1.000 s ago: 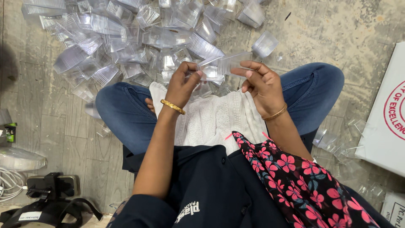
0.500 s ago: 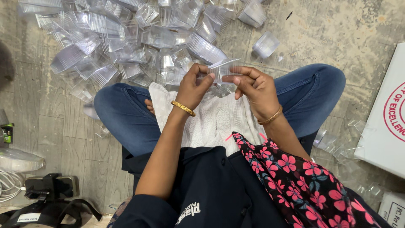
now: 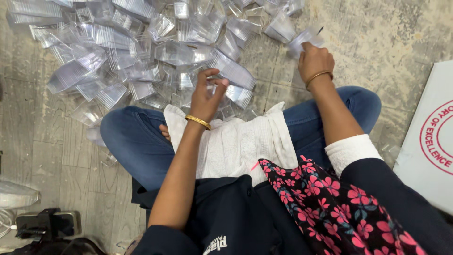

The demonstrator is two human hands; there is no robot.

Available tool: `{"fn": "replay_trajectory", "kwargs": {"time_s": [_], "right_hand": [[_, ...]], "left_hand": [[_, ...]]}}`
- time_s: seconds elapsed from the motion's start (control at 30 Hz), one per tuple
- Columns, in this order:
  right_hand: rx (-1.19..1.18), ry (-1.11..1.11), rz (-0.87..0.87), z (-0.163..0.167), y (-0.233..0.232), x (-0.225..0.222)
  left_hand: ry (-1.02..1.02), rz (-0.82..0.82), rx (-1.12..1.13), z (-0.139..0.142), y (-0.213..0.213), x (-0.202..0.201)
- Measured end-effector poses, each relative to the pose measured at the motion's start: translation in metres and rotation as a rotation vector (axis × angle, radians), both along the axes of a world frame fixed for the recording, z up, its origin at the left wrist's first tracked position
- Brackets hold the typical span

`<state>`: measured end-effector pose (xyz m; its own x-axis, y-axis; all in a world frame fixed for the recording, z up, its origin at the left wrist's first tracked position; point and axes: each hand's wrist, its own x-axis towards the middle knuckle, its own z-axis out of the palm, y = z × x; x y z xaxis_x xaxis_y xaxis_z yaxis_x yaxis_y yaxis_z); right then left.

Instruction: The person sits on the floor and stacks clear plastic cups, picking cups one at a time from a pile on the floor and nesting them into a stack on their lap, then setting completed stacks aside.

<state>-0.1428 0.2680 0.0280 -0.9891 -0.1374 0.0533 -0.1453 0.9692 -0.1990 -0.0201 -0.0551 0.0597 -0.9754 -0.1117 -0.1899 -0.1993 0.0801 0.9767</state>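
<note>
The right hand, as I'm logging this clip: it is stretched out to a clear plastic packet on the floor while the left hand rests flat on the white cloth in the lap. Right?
Not quite. The right hand is stretched out to a clear plastic packet on the floor, but the left hand is not flat on the white cloth: it is raised above the lap, fingers curled. The head view shows it.

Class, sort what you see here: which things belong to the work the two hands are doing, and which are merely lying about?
Part of the work:
- left hand, above the heap
- right hand, on a clear plastic piece
- heap of clear plastic pieces on the floor

Lying about:
- white box with a red round mark
- dark device
- flowered cloth
</note>
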Motion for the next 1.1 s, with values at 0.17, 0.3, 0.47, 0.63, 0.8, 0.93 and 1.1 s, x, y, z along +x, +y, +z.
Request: {"fn": "replay_trajectory", "kwargs": {"time_s": [0.17, 0.3, 0.47, 0.63, 0.8, 0.93, 1.1], "right_hand": [[0.057, 0.11, -0.01, -0.018, 0.002, -0.015], [-0.09, 0.04, 0.007, 0.005, -0.004, -0.02], [-0.63, -0.496, 0.503, 0.06, -0.061, 0.019], [-1.106, -1.062, 0.25, 0.08, -0.107, 0.002], [-0.146, 0.46, 0.643, 0.026, -0.127, -0.046], [-0.464, 0.281, 0.448, -0.018, -0.097, -0.055], [-0.951, -0.294, -0.087, -0.037, -0.048, -0.048]], "left_hand": [[0.39, -0.081, -0.237, 0.002, 0.016, -0.01], [0.255, -0.095, -0.067, 0.014, 0.018, -0.012], [0.168, -0.307, 0.123, 0.012, 0.006, -0.015], [0.261, -0.161, 0.082, -0.002, -0.003, -0.01], [-0.168, 0.136, 0.673, -0.002, -0.019, 0.002], [-0.048, 0.163, 0.314, 0.002, -0.014, 0.009], [-0.098, 0.108, 0.14, 0.009, -0.008, 0.013]]}}
